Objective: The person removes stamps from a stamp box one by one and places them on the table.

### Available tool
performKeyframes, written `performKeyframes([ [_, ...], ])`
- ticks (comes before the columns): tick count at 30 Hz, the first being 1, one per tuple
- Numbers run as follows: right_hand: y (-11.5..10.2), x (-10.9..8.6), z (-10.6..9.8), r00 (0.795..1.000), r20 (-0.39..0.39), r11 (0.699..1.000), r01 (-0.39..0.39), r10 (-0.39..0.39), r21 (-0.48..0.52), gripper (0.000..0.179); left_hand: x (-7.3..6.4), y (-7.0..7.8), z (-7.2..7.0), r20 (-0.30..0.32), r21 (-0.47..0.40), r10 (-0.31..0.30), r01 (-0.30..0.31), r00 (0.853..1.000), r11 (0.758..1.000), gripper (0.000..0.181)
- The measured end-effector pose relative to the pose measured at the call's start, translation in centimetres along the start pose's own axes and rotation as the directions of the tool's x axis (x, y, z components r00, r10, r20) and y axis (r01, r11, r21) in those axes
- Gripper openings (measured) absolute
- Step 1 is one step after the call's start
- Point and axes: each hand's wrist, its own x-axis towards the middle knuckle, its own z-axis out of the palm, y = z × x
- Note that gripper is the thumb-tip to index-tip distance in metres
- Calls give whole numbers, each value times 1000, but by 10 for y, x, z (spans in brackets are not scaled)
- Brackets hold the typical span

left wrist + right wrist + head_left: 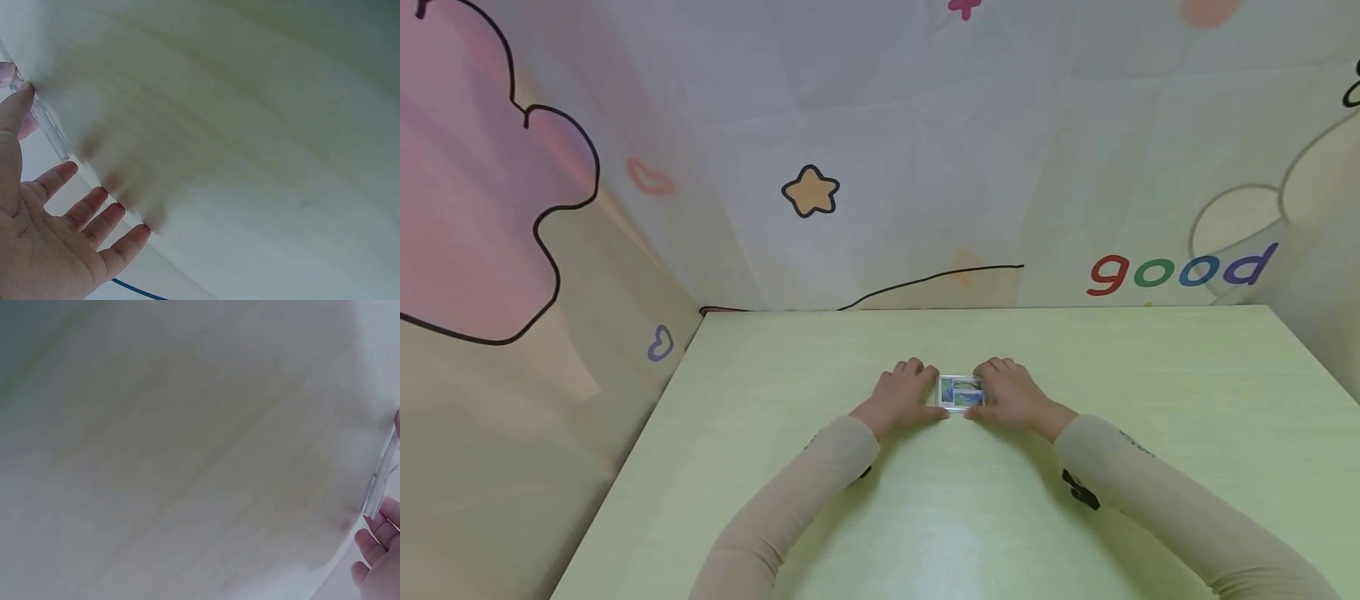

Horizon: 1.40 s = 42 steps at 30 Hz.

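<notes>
A small clear plastic case [958, 394] with blue and green pictures on its face lies flat on the pale table [955, 508]. My left hand [901, 398] holds its left end, thumb at the near edge and index finger by the far corner. On the opposite side, my right hand [1013, 398] grips the right end between thumb and index finger. In the left wrist view the thumb touches the clear case [50, 125], while the other fingertips reach down to the tabletop. Only the edge of the case [379, 481] shows in the right wrist view; the right thumb is mostly cut off.
A printed cloth backdrop [895, 200] with a star and the word "good" rises behind the table's far edge. Another cloth side [587, 400] hangs along the left edge. Dark straps [1081, 490] show under the sleeves.
</notes>
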Motion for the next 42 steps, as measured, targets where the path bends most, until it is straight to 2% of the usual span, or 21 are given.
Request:
performKeyframes([
  [14, 5, -1, 3, 1000, -27, 1000, 5, -4, 31, 63, 3, -3, 4, -23, -3, 28, -28, 999, 1000, 63],
  [33, 6, -4, 4, 1000, -19, 997, 14, -13, 79, 63, -2, 0, -5, 12, -29, 21, -20, 1000, 999, 65],
  [42, 7, -3, 4, 999, -27, 997, 27, -25, 72, 64, 0, -4, 0, 3, -26, 29, -29, 1000, 999, 66],
])
